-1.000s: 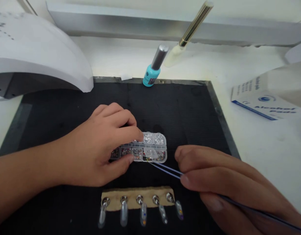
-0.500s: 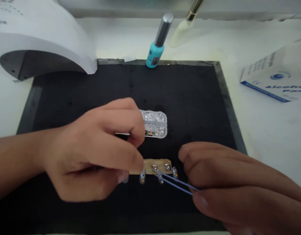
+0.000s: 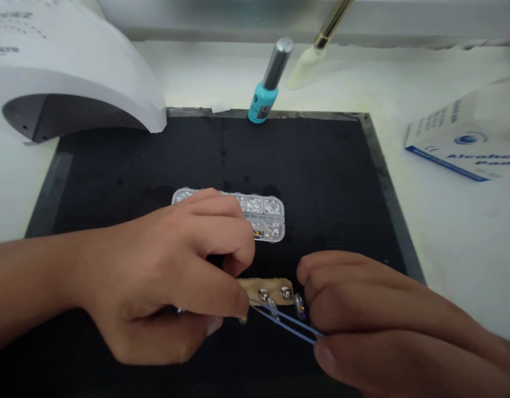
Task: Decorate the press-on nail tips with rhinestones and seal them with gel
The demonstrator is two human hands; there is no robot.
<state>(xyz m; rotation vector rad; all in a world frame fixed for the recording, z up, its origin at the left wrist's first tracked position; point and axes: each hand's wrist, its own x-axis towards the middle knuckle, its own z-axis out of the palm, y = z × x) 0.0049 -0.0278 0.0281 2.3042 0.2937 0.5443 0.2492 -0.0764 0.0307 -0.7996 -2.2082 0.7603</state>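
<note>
A pair of blue tweezers [image 3: 296,332] is gripped in my right hand [image 3: 387,320], its points reaching left to the fingertips of my left hand [image 3: 172,276]. My left hand is closed in a pinch over a tan strip [image 3: 275,284]; whatever its fingers hold is hidden. Round metal studs stand on the strip. Clear false nails with small gems line its near side: one nail [image 3: 299,305] at the right end, another behind the tweezers, and a third partly under my left fingers. Beyond my left hand lies a clear compartment case [image 3: 275,218] of rhinestones, partly covered.
A black mat [image 3: 321,166] lies under everything. At its back edge stands a turquoise polish bottle [image 3: 263,102], with a gold-handled brush [image 3: 329,25] behind. A white nail lamp [image 3: 93,61] is at the back left, an alcohol pad box [image 3: 466,132] at the right.
The tweezer points have moved left, from beside a metal stud to my left fingertips. My left hand has shifted slightly right and down, covering more of the strip and uncovering the case's left end.
</note>
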